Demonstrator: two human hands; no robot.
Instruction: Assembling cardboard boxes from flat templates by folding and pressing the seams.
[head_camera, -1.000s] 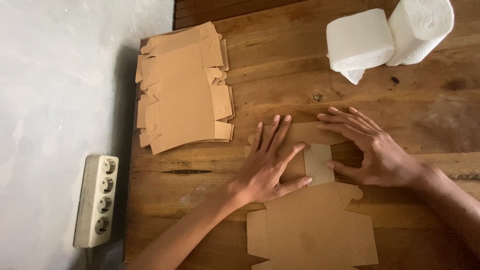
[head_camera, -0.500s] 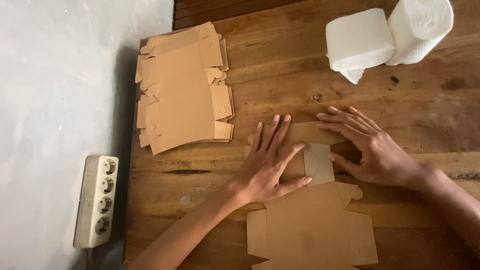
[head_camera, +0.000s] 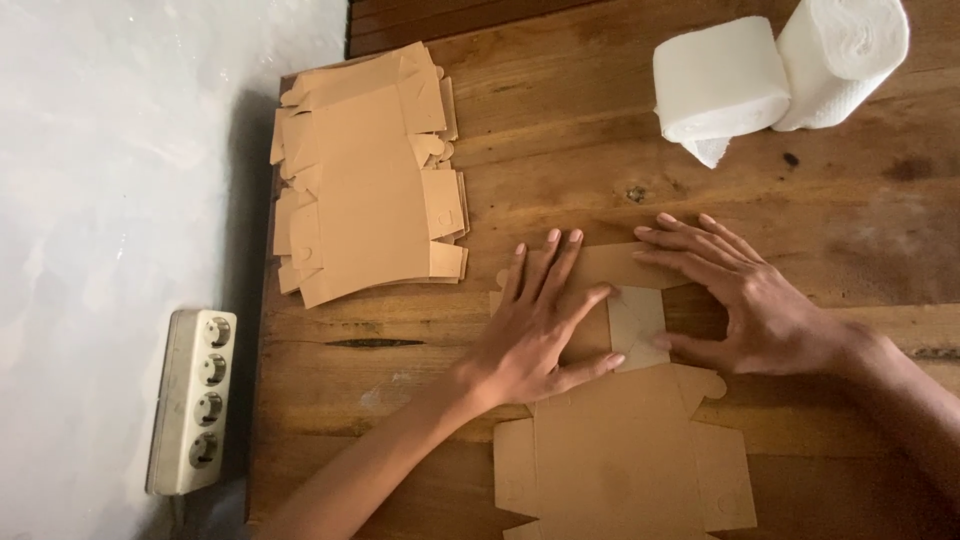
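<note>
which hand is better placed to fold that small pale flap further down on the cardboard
Probably the left hand: its forefinger and thumb bracket the pale flap on the flat cardboard blank. The right hand lies flat beside it, its thumb touching the flap's edge.

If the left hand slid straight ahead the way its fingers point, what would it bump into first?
The left hand points up-right across the flat cardboard piece. Beyond it lies bare wooden table, then probably the nearer toilet paper roll.
</note>
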